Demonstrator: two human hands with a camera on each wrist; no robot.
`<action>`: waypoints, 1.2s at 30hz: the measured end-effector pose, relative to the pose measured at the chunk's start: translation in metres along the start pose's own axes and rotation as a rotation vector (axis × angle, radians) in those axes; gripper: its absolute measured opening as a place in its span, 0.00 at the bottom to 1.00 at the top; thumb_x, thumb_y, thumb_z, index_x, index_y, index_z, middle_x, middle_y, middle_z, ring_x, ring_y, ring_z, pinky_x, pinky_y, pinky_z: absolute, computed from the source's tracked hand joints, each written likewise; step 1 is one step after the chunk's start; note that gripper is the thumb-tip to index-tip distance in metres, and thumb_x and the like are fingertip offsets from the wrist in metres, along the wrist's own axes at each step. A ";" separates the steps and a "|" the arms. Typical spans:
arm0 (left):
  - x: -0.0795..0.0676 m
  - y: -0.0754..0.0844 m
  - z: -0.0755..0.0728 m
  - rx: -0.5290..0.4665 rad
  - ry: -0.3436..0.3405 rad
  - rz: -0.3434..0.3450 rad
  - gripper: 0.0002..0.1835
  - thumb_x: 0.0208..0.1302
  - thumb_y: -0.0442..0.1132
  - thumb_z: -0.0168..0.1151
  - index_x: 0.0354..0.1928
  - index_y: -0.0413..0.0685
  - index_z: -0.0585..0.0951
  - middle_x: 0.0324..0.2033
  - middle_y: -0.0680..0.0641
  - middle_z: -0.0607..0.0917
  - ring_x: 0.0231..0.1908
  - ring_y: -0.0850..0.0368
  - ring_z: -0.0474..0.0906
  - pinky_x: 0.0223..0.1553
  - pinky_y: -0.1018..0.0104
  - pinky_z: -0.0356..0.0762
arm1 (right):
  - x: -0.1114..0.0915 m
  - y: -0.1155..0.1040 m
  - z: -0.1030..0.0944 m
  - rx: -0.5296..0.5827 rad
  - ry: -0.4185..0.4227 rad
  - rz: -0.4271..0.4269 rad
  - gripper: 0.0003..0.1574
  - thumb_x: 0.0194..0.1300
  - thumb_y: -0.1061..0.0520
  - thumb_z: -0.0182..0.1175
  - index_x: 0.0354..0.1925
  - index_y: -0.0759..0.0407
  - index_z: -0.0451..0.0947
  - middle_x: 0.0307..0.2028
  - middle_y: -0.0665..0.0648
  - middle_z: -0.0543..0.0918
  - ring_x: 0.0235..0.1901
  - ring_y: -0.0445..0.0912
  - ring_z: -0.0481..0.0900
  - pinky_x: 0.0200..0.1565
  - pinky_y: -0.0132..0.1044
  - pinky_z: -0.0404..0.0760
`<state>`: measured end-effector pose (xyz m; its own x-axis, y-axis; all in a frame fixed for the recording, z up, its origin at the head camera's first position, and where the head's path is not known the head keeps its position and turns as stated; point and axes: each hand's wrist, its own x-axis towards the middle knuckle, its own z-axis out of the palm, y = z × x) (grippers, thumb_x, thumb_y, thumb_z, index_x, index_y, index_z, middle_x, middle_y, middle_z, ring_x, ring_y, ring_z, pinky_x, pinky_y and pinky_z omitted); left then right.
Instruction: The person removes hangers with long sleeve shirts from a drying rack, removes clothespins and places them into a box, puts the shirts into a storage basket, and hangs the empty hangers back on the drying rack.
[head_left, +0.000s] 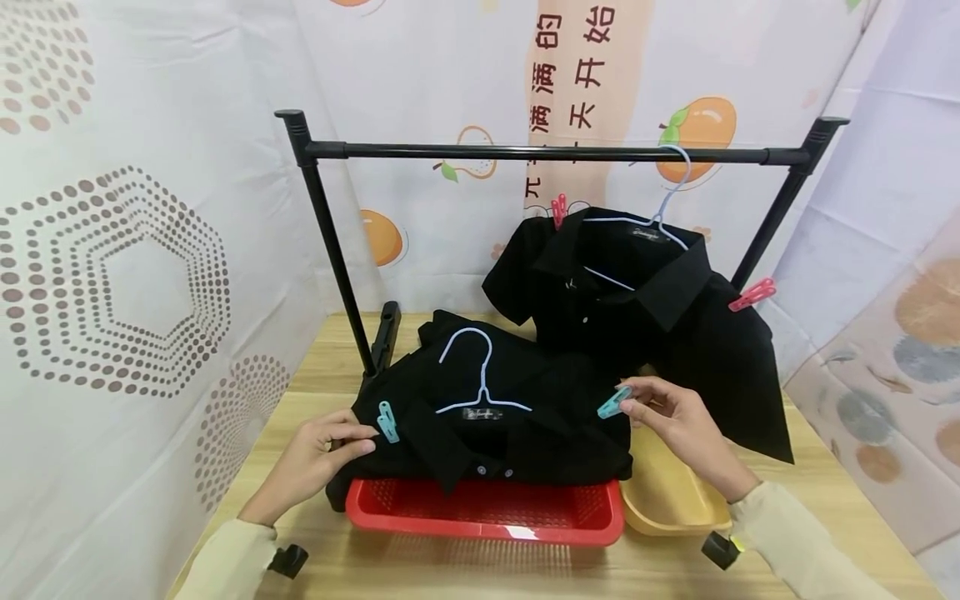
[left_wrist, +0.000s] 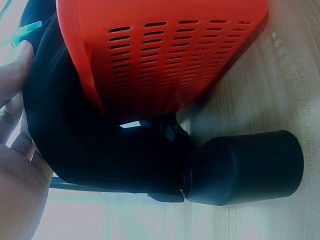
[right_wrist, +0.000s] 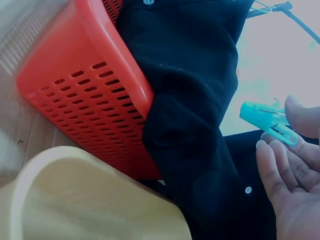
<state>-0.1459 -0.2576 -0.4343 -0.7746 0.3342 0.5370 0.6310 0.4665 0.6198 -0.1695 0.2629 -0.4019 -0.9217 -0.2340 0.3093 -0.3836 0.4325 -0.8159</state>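
A black shirt (head_left: 480, 446) with a pale blue hanger (head_left: 483, 383) in its collar lies draped over a red basket (head_left: 487, 531). At its left shoulder, my left hand (head_left: 318, 454) pinches the cloth between thumb and fingers. Beside those fingertips, a teal clothespin (head_left: 387, 422) is clipped on the shirt. My right hand (head_left: 675, 425) holds another teal clothespin (head_left: 615, 403) between thumb and fingers, near the right shoulder. In the right wrist view that clothespin (right_wrist: 267, 120) appears apart from the cloth.
A second black shirt (head_left: 622, 308) hangs from the black rack's bar (head_left: 495, 152) on its own hanger (head_left: 675, 179), with pink clothespins (head_left: 752, 294) on both shoulders. Under my right hand stands a yellow bin (head_left: 667, 492). The rack's left foot (head_left: 386, 333) rests on the wooden table (head_left: 322, 358).
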 end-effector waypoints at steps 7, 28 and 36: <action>0.002 -0.001 0.001 0.006 -0.005 -0.018 0.12 0.55 0.24 0.75 0.38 0.48 0.91 0.27 0.58 0.78 0.26 0.64 0.71 0.25 0.70 0.68 | -0.001 0.004 -0.003 -0.008 0.016 0.001 0.17 0.74 0.58 0.64 0.58 0.61 0.82 0.39 0.60 0.84 0.33 0.48 0.83 0.38 0.32 0.83; 0.001 0.002 -0.002 -0.035 -0.024 -0.009 0.12 0.57 0.25 0.74 0.40 0.49 0.91 0.28 0.58 0.80 0.26 0.62 0.72 0.26 0.68 0.70 | -0.002 0.026 -0.013 -0.058 0.045 0.049 0.18 0.74 0.55 0.65 0.56 0.64 0.81 0.39 0.58 0.85 0.33 0.45 0.83 0.37 0.32 0.82; 0.002 0.003 -0.001 -0.044 -0.028 0.005 0.12 0.57 0.24 0.74 0.40 0.47 0.91 0.29 0.57 0.79 0.25 0.63 0.71 0.26 0.69 0.70 | -0.003 0.037 -0.016 -0.084 0.047 0.082 0.19 0.75 0.52 0.64 0.56 0.63 0.81 0.40 0.58 0.85 0.35 0.43 0.85 0.38 0.34 0.84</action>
<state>-0.1456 -0.2565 -0.4303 -0.7722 0.3595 0.5240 0.6354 0.4284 0.6424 -0.1821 0.2936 -0.4248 -0.9512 -0.1542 0.2673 -0.3082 0.5203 -0.7964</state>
